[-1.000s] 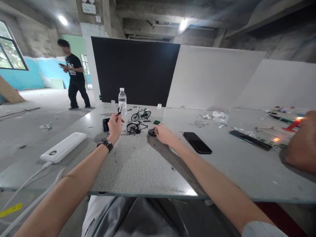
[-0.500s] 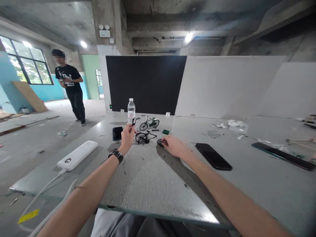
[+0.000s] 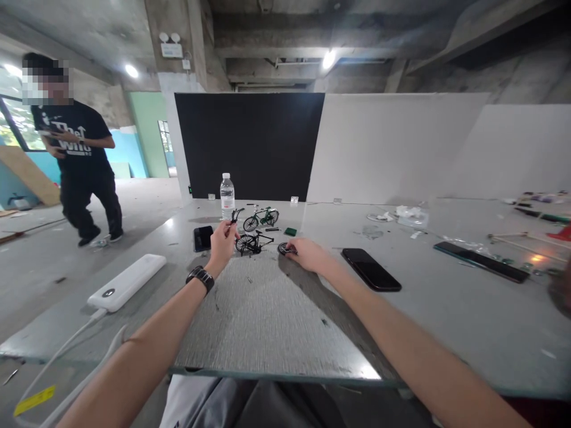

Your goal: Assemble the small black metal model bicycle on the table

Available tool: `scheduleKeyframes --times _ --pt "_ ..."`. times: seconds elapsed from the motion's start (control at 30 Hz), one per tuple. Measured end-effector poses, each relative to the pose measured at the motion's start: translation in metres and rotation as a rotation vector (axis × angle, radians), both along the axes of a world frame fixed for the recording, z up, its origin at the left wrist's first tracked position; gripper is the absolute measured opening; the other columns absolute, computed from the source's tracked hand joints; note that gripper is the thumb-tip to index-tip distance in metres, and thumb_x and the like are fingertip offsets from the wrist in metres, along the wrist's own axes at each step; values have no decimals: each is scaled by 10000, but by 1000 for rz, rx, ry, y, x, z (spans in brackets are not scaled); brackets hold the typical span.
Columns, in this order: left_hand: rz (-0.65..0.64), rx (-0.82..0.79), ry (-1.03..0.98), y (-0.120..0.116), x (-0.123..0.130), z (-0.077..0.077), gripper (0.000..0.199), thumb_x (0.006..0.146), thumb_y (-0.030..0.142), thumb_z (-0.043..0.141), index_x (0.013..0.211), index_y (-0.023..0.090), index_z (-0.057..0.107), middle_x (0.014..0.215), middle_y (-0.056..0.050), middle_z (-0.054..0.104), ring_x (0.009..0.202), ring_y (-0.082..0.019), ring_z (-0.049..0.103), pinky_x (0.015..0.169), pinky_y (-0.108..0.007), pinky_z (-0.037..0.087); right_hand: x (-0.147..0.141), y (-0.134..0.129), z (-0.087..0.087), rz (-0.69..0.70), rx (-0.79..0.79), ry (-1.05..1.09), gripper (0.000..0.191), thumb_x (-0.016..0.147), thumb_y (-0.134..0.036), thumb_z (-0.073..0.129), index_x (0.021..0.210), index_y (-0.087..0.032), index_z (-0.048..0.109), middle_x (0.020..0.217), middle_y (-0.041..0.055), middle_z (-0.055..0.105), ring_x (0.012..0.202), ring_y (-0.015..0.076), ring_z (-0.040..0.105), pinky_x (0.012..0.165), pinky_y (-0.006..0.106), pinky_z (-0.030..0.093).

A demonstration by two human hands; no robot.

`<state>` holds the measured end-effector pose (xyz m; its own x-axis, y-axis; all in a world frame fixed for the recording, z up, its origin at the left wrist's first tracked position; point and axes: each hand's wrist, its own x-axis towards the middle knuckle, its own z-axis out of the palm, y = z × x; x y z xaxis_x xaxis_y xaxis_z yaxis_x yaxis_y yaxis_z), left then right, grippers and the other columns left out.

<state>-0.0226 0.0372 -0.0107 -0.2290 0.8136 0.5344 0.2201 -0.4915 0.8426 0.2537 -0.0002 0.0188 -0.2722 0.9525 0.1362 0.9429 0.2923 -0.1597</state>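
Observation:
My left hand (image 3: 222, 242) is closed on a small black bicycle part (image 3: 235, 215), like a fork with handlebars, held up off the table. My right hand (image 3: 306, 254) has its fingertips on a small black wheel (image 3: 282, 248) that lies flat on the tabletop. Between the hands is a black model bicycle frame (image 3: 255, 242) with one wheel on its left end. Behind it stands a green model bicycle (image 3: 262, 218) with two wheels. A small green piece (image 3: 290, 232) and a thin dark strip (image 3: 272, 229) lie nearby.
A water bottle (image 3: 227, 196) stands behind my left hand, with a dark phone (image 3: 203, 238) beside it. A white power bank (image 3: 129, 281) with a cable lies left. Right are a black phone (image 3: 371, 269), another dark device (image 3: 482, 261) and plastic bags (image 3: 411, 215). A person (image 3: 80, 148) walks beyond the table.
The view has turned slightly right, so the table things sit further left. The person at the left appears nearer. Both hands keep their holds.

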Motion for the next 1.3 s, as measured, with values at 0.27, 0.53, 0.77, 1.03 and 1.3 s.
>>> scheduleKeyframes --times 0.27,0.53,0.77,1.03,1.3 --pt "-24 0 3 -2 1 1 171 992 355 602 943 195 634 667 4 660 521 -127 520 536 -233 409 7 4 -2 -33 -10 -11 523 1004 -558 662 1372 -187 680 1323 181 729 1040 309 738 726 328 522" --pt "-32 -5 15 -3 2 0 221 996 416 617 943 201 627 667 9 653 512 -128 518 527 -240 400 3 6 -1 -22 16 -127 478 1080 -568 496 1110 -187 782 1056 162 797 879 301 750 680 332 495" --pt "-27 5 12 -3 3 0 176 978 366 611 977 192 638 661 6 659 514 -133 525 536 -243 419 10 7 6 -134 105 -167 416 1146 -326 335 1292 -164 688 1154 194 790 993 306 761 774 334 501" --pt "-29 25 23 -2 4 0 230 980 420 613 959 192 632 653 12 659 505 -129 539 525 -240 423 20 3 17 -177 152 -103 365 1142 -308 372 1228 -162 694 1150 181 779 978 275 742 742 299 454" --pt "-24 -3 19 -6 6 4 183 985 373 630 967 191 631 643 16 651 497 -120 522 516 -230 420 7 0 10 -24 103 -84 262 1093 -298 506 1144 -196 742 1176 120 780 946 231 712 735 283 452"
